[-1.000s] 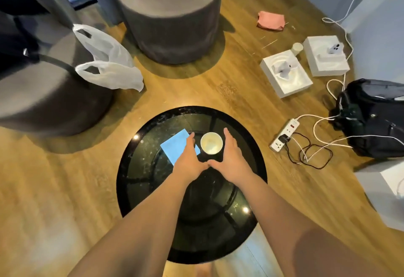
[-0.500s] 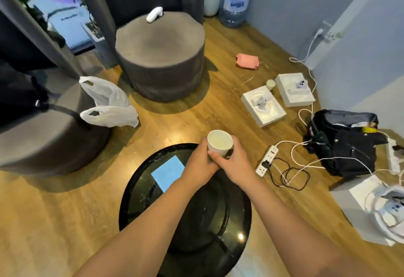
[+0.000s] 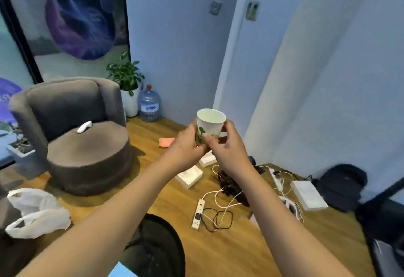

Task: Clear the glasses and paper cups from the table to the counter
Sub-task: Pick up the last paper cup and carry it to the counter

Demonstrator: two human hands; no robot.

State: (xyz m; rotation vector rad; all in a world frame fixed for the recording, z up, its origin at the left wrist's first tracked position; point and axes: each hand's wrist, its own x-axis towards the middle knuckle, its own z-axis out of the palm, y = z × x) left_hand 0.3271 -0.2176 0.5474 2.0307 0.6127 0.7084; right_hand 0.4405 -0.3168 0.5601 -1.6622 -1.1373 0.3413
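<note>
A white paper cup (image 3: pixel 210 124) with a green leaf print is held upright in the air, well above the floor. My left hand (image 3: pixel 185 148) grips its left side and my right hand (image 3: pixel 227 150) grips its right side, thumb across the front. The cup looks empty inside. The round black glass table (image 3: pixel 159 248) lies low at the bottom of the view, beneath my forearms, with a blue paper corner (image 3: pixel 119 271) at its near edge. No counter is in view.
A grey armchair (image 3: pixel 74 136) stands at left with a white plastic bag (image 3: pixel 35 213) below it. On the wooden floor lie a power strip (image 3: pixel 197 213) with cables, white boxes (image 3: pixel 190 176), a pink cloth (image 3: pixel 166 142), a black backpack (image 3: pixel 341 187). A water jug (image 3: pixel 149 104) and plant stand by the wall.
Both hands closed round the cup on the black table and lifted it up off the table. The view has swung upward from the tabletop toward the room's wall.
</note>
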